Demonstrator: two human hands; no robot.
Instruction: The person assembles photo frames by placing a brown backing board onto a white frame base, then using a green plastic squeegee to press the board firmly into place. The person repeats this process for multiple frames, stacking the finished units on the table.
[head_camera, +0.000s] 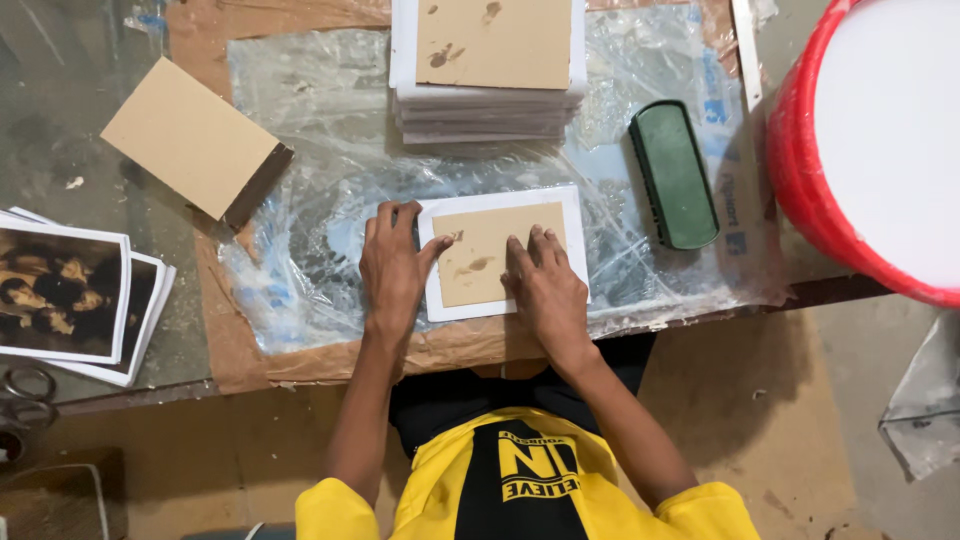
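Head view, looking down over a worktable (130, 370) covered with brown paper and a sheet of clear plastic film (300, 270). Landmark: the white-bordered card (500, 252) with a tan panel glued on its face, lying flat on the film near the table's front edge. Nearest the viewer, the left hand (392, 268) lies palm down at the card's left edge, fingers extended and close together, thumb reaching onto the white border; it presses and grips nothing. The right hand (545, 285) lies flat on the card's lower right part, fingers spread slightly over the tan panel, likewise pressing with nothing held. Left of the card, well apart, a pile of dark photographic prints (70, 290) rests at the table's left side, with scissors (25, 395) in front of it. Right of the card, near it, a green oblong block (675, 175) lies on the film. Beyond the card, a stack of similar white-bordered cards (487, 75) stands on the film; beyond and to the left, a tan board (190, 135) lies at an angle. Far right of the card, a red tub (810, 190) holding white material
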